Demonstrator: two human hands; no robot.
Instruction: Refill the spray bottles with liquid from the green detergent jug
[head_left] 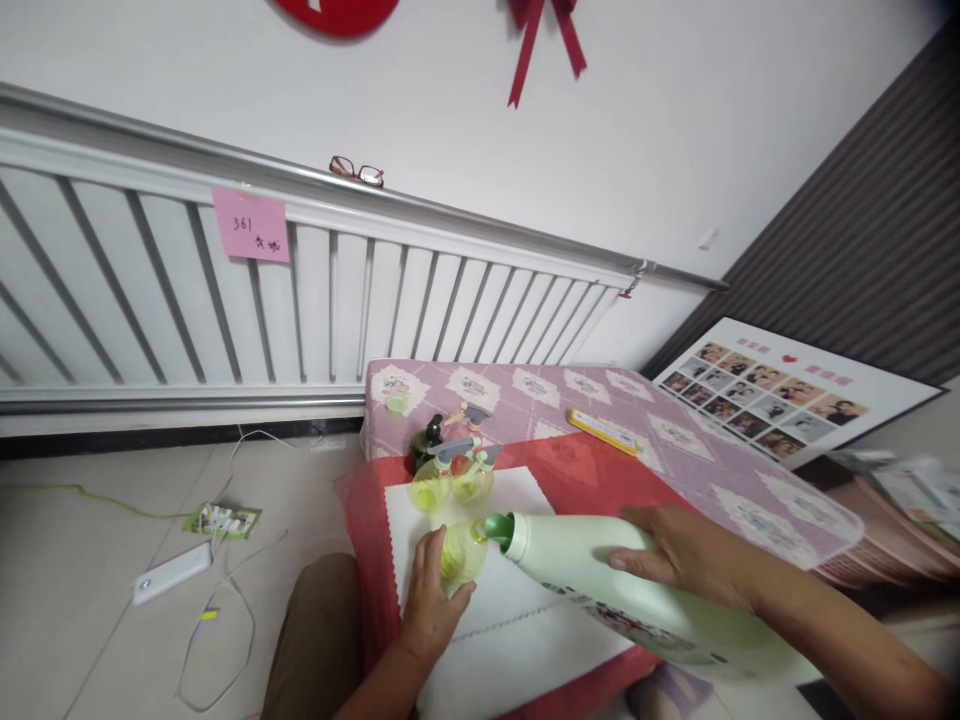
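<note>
Green jug [592,585], tilted, gripped from above by right hand [675,550]; left hand [437,600] clasps small bottle [463,555]

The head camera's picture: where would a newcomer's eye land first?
Probably on the big pale green jug, tipped in the right hand at lower right, its spout at the mouth of a small yellow-green bottle held by the left hand. Next comes the red cloth beneath them, then the pink note on the radiator at upper left.
</note>
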